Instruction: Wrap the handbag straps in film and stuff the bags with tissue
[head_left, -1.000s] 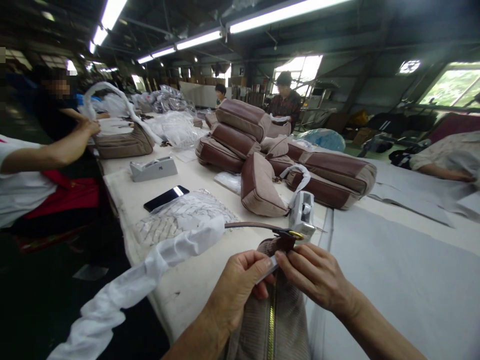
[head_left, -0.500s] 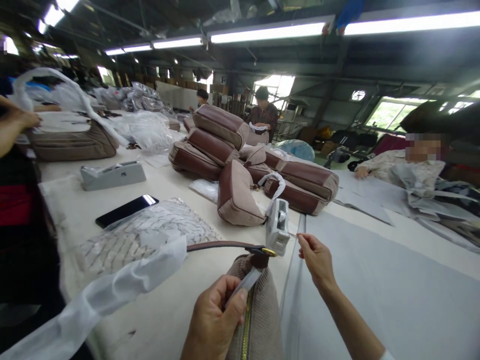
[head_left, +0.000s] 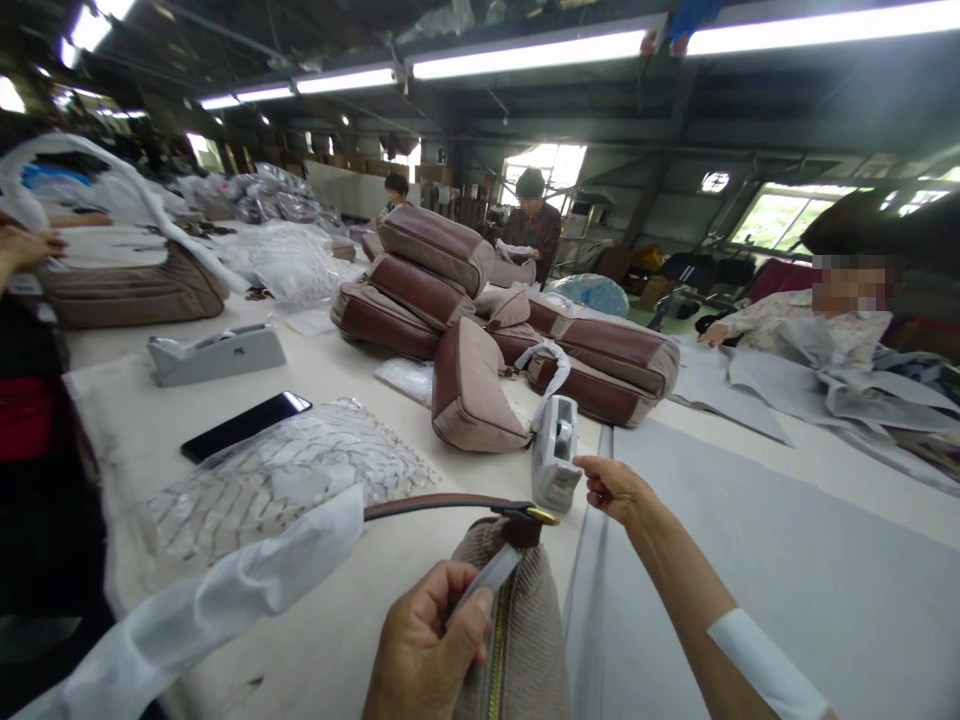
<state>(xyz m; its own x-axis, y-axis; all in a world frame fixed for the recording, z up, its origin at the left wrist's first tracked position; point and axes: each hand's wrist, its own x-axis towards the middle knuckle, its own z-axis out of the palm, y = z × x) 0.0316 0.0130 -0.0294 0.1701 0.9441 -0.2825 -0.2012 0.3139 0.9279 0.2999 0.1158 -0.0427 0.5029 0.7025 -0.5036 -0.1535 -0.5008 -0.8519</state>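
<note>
A brown ribbed fabric handbag (head_left: 544,610) stands in front of me, its brass zipper (head_left: 497,640) facing up. My left hand (head_left: 431,635) is closed at the zipper end, pinching a narrow whitish strip (head_left: 499,570) between thumb and fingers. The bag's leather strap (head_left: 442,503) runs left from a gold ring (head_left: 541,515) into a white wrapping (head_left: 247,580). Beyond the bag is a grey tape dispenser (head_left: 556,455). My right hand (head_left: 619,488) is closed at the dispenser's front edge, thumb and index finger pinched on the tape end, which the fingertips mostly hide.
Brown handbags (head_left: 480,370) are piled behind the dispenser. On the left lie a phone (head_left: 246,427), a clear plastic bag of small parts (head_left: 292,480) and another tape dispenser (head_left: 217,355). Grey sheets (head_left: 772,530) cover the right side. Co-workers are at the left, back and right.
My right hand has moved left, its fingertips now against the dispenser; a short strip showed between them before. My left hand keeps its pinch on the whitish strip.
</note>
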